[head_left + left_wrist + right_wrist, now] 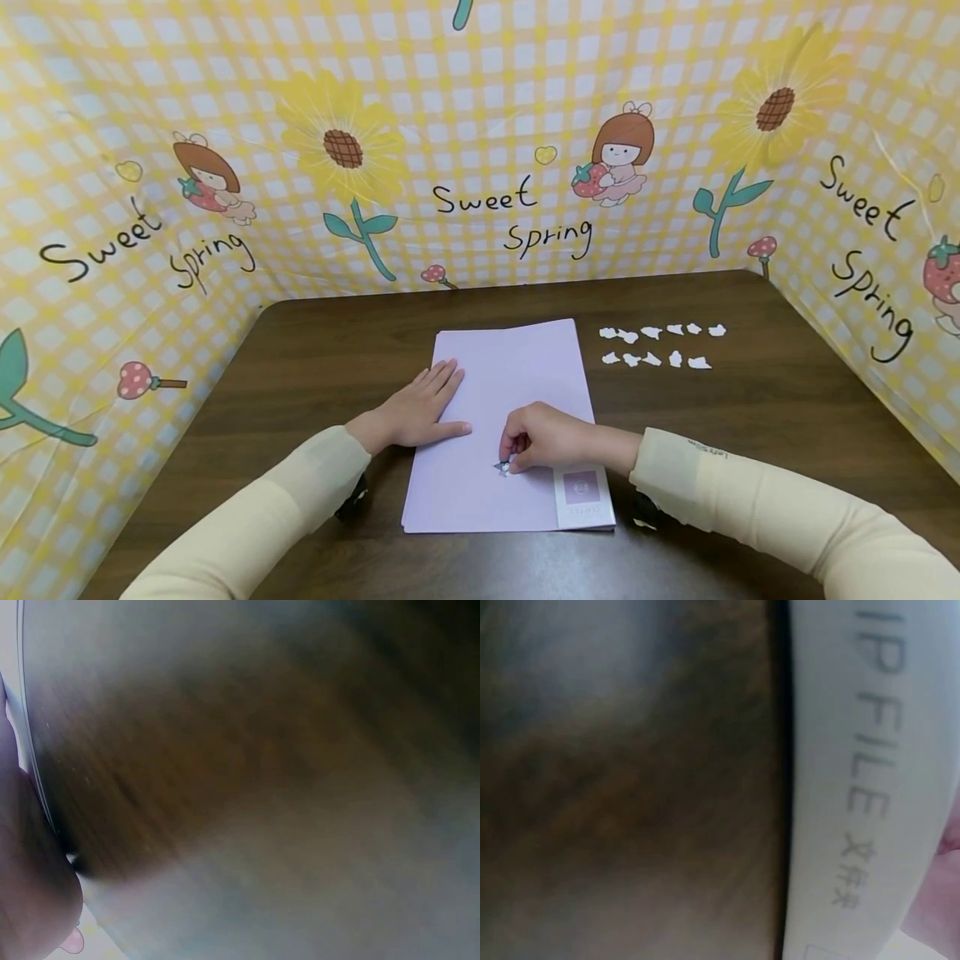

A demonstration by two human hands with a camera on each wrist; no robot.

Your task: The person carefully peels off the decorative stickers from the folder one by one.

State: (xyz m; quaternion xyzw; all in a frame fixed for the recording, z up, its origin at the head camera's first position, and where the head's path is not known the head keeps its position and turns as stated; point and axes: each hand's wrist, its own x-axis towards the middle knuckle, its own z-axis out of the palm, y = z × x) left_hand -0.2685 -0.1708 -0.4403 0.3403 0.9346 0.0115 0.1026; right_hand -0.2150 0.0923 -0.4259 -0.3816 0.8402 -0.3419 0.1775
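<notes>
A lilac file folder (510, 367) lies on the dark wooden table. My left hand (420, 410) rests flat on its left edge, fingers straight and thumb spread toward the middle. Low on the folder, my right hand (551, 437) pinches a small sticker (501, 468) with a dark-and-white cartoon figure between thumb and curled fingers; part of the sticker is hidden by the fingertips. The sticker is right at the folder's surface. In the right wrist view, the folder's pale printed edge (870, 772) shows large, with a bit of the right hand (937, 892) at the side.
Right of the folder, several small white cut-out pieces (651, 332) lie in two rows on the table (750, 433). A white label with a purple square (583, 487) marks the folder's near right corner. A yellow checked cloth (480, 125) hangs around the table's far side.
</notes>
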